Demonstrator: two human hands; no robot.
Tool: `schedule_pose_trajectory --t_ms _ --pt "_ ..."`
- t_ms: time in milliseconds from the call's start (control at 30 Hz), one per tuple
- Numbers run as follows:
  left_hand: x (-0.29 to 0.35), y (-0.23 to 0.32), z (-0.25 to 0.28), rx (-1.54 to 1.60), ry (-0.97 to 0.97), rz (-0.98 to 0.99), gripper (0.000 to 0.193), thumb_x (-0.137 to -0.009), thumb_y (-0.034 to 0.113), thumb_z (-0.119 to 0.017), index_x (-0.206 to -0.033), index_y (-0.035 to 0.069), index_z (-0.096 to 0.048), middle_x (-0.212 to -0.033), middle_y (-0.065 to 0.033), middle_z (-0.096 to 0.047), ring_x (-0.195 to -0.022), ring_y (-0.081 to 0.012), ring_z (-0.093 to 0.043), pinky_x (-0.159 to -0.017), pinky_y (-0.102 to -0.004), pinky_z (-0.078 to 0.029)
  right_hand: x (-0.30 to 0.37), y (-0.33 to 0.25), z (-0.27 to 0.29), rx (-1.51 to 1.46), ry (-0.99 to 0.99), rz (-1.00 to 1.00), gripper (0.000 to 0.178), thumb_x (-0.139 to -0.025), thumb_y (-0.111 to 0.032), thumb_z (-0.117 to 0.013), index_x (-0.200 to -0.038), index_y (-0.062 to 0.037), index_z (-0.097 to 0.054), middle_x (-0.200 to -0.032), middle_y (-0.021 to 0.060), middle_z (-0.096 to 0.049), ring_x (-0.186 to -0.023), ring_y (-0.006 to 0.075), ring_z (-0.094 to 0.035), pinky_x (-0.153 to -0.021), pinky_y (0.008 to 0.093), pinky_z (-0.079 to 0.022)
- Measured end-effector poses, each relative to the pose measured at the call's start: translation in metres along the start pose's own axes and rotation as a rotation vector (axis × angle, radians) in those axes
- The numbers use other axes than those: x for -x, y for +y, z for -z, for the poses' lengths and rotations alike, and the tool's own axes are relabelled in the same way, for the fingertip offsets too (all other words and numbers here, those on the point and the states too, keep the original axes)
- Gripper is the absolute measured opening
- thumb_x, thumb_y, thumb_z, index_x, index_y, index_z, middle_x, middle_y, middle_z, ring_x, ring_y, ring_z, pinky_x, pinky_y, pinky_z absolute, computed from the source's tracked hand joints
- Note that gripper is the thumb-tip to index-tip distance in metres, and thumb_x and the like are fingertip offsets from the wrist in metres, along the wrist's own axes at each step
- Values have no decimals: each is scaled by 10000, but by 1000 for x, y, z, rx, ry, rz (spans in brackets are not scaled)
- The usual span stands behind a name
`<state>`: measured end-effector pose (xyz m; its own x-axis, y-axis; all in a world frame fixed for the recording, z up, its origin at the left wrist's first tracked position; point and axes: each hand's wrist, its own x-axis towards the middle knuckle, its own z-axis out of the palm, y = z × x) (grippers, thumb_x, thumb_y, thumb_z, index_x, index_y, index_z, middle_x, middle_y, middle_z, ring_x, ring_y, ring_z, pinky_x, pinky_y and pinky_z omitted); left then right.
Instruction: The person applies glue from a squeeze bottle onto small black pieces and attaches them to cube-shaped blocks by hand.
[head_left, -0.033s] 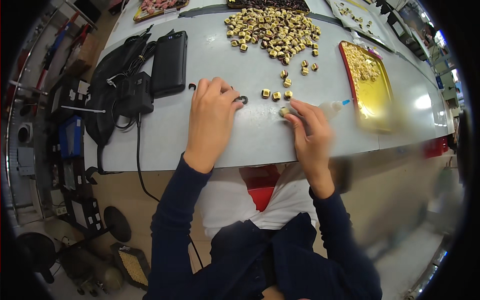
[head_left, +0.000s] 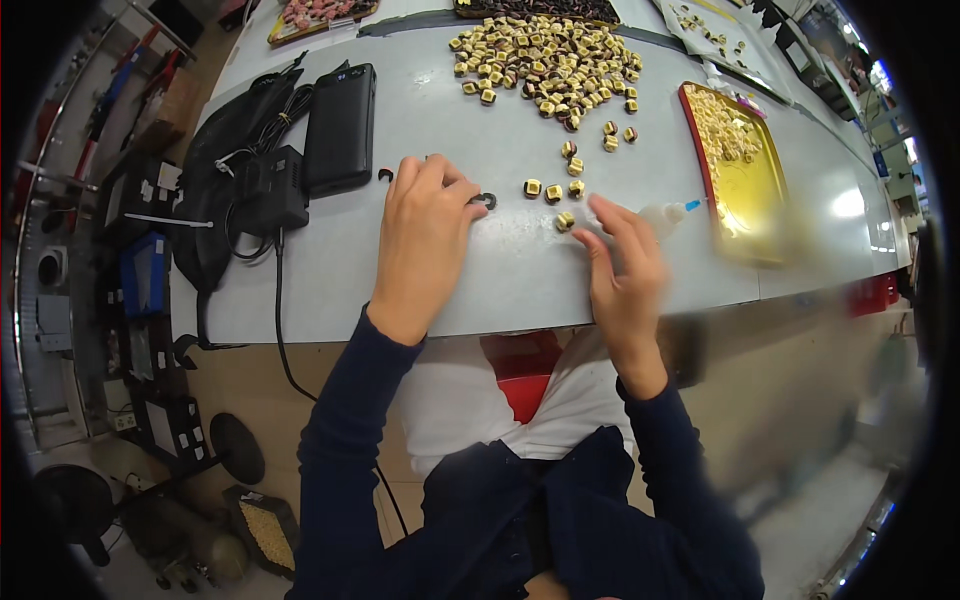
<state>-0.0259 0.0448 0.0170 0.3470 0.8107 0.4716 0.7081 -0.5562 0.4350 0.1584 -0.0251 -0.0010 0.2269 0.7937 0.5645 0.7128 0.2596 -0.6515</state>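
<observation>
Opening around the small yellow-and-dark block (head_left: 565, 222), our right hand (head_left: 628, 262) is leaving it resting on the grey table (head_left: 520, 290); the earlier frame was showing it between thumb and finger. We are now keeping those fingers parted with nothing between them, probably so as not to drag the block. Our left hand (head_left: 424, 235) is curling its fingers low over the tabletop, with a dark curved piece (head_left: 487, 200) showing at the fingertips; we cannot tell whether we are gripping or only touching it, though the pose is perhaps keeping it steady. Just left of the right thumb tip, the block is lying nearer to us than three loose blocks (head_left: 553, 193), which are sitting apart from the large pile (head_left: 550, 65), seemingly within easy reach.
</observation>
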Motion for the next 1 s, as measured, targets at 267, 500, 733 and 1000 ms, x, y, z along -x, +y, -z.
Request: schedule_pose_trajectory --t_ms 267,500,733,1000 --pt "3 5 2 83 -43 59 137 -694 -4 -678 -815 -1 -612 -879 -86 -546 -863 -234 -495 -730 -314 -449 27 23 34 171 347 79 546 -734 20 -686 -1212 33 -421 -1232 174 -487 -980 232 -514 -796 319 -436" --pt "26 21 10 582 6 401 125 -759 -27 -660 -847 -5 -574 -948 -81 -610 -798 -137 -600 -740 -246 -476 -7 47 37 -385 -24 -413 394 -818 -31 -633 -1171 38 -473 -1089 115 -573 -967 192 -575 -851 305 -453" --pt "55 44 -17 1606 -84 536 236 -744 -68 -682 -964 -23 -606 -916 -93 -593 -829 -170 -622 -749 -281 -532 -7 21 47 -860 -146 -498 335 -846 -154 -643 -1098 18 -504 -1011 151 -610 -907 185 -599 -811 293 -468" --pt "54 49 -22 1552 -5 524 318 -658 148 -793 -907 24 -639 -799 -58 -551 -668 -128 -577 -562 -221 -496 -5 8 46 -954 4 -261 405 -829 -298 -665 -1033 -12 -463 -953 200 -612 -864 201 -595 -764 305 -478"
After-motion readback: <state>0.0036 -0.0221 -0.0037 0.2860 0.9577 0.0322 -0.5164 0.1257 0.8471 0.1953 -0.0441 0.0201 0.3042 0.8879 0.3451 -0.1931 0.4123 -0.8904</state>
